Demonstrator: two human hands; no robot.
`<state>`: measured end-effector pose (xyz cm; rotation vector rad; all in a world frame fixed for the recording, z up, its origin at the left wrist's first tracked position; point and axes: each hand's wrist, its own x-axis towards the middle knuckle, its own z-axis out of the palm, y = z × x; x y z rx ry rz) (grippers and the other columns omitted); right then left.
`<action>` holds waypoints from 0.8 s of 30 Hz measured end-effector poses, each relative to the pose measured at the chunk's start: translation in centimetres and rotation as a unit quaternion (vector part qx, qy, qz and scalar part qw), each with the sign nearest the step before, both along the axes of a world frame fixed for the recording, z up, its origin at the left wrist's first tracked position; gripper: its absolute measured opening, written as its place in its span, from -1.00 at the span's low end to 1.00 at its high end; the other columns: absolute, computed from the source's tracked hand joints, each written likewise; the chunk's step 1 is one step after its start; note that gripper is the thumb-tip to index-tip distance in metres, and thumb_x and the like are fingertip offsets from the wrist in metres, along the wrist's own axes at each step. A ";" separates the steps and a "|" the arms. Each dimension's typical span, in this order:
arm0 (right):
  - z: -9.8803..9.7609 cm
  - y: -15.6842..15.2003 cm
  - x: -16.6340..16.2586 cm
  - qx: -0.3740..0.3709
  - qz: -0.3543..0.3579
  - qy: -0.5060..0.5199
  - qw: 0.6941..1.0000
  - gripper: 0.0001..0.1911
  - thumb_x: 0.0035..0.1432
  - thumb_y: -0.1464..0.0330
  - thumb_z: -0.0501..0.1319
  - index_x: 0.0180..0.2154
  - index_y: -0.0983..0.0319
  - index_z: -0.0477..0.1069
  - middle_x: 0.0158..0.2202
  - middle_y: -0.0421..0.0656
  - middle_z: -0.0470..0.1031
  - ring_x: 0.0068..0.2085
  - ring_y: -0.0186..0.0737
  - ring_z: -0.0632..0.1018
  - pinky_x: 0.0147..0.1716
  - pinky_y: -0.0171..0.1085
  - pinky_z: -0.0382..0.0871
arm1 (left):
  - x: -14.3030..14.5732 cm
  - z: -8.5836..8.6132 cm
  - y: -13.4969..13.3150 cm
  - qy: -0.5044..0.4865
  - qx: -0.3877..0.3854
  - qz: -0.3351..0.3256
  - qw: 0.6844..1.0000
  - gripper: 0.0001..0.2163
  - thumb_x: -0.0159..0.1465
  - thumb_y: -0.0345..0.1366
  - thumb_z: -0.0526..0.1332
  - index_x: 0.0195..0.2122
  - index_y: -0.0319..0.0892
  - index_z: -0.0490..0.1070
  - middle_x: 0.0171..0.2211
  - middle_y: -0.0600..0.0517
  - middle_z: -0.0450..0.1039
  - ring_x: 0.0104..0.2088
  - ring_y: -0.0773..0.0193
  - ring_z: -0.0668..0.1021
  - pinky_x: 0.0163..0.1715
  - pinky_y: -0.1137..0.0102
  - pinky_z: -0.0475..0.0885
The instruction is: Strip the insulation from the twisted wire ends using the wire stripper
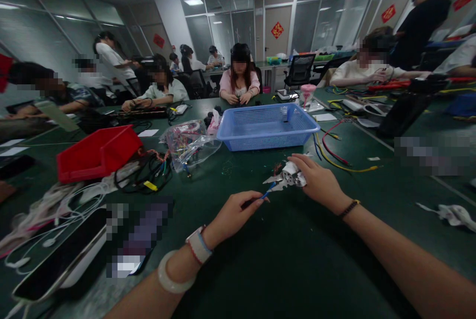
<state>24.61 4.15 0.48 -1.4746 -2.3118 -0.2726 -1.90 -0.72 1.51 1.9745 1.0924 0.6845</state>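
Over the dark green table, my left hand (240, 210) pinches a short blue wire (268, 191) between thumb and fingers. The wire's far end reaches the jaws of a wire stripper (283, 180), a metal tool with white and grey handles. My right hand (316, 177) is closed around those handles. Whether the jaws are clamped on the wire or only beside it I cannot tell. Beyond the tool stands a blue plastic basket (267, 140) with mesh sides. Red, yellow and blue wires (334, 158) lie to its right.
A red bin (98, 155), a clear plastic bag (189, 143) of wires and a black cable bundle (143, 175) lie left. Nearer are white earphones (70, 210) and a phone (63, 254). A pink cup (307, 95) stands behind the basket. Several people sit around the table.
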 end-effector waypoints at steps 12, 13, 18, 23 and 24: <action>0.5 -0.5 -0.6 -0.047 0.015 0.002 0.999 -0.26 -0.03 0.53 0.07 0.24 0.20 0.06 0.30 -0.05 0.12 0.10 0.00 0.42 -0.16 -0.10 0.49 | -0.5 -0.7 0.5 0.072 0.154 -0.019 0.985 -0.76 0.36 -0.29 0.08 -0.09 -0.24 0.50 -0.43 0.02 0.41 -0.42 0.32 0.44 -0.42 0.46 0.30; 0.4 -0.5 -0.6 -0.047 0.016 0.002 0.999 -0.23 -0.04 0.54 0.08 0.25 0.20 0.04 0.30 -0.05 0.11 0.11 0.01 0.41 -0.16 -0.08 0.49 | -0.5 -0.7 0.5 0.079 0.161 -0.021 0.984 -0.76 0.37 -0.30 0.07 -0.09 -0.23 0.50 -0.43 0.02 0.40 -0.41 0.32 0.44 -0.42 0.46 0.29; 0.2 -0.5 -0.6 -0.040 0.023 0.013 0.999 -0.18 -0.05 0.54 0.07 0.28 0.20 -0.03 0.33 -0.04 0.05 0.15 0.04 0.36 -0.15 -0.05 0.49 | -0.7 -0.8 0.5 0.089 0.175 -0.026 0.980 -0.75 0.38 -0.28 0.06 -0.07 -0.22 0.49 -0.41 0.02 0.40 -0.40 0.32 0.44 -0.41 0.47 0.30; -0.1 -0.3 -0.5 -0.044 0.037 0.009 0.998 -0.09 -0.05 0.54 0.06 0.33 0.16 -0.19 0.37 -0.06 -0.07 0.18 0.07 0.31 -0.13 -0.04 0.48 | -0.7 -0.8 0.5 0.100 0.176 -0.031 0.979 -0.75 0.38 -0.29 0.05 -0.08 -0.21 0.49 -0.42 0.03 0.39 -0.40 0.33 0.44 -0.41 0.47 0.30; -0.1 -0.3 -0.5 -0.046 0.044 0.013 0.998 -0.07 -0.06 0.55 0.06 0.33 0.16 -0.23 0.37 -0.06 -0.10 0.20 0.07 0.30 -0.10 -0.03 0.47 | -0.7 -0.8 0.5 0.102 0.175 -0.032 0.979 -0.75 0.38 -0.29 0.05 -0.09 -0.21 0.49 -0.41 0.03 0.39 -0.40 0.33 0.44 -0.41 0.47 0.30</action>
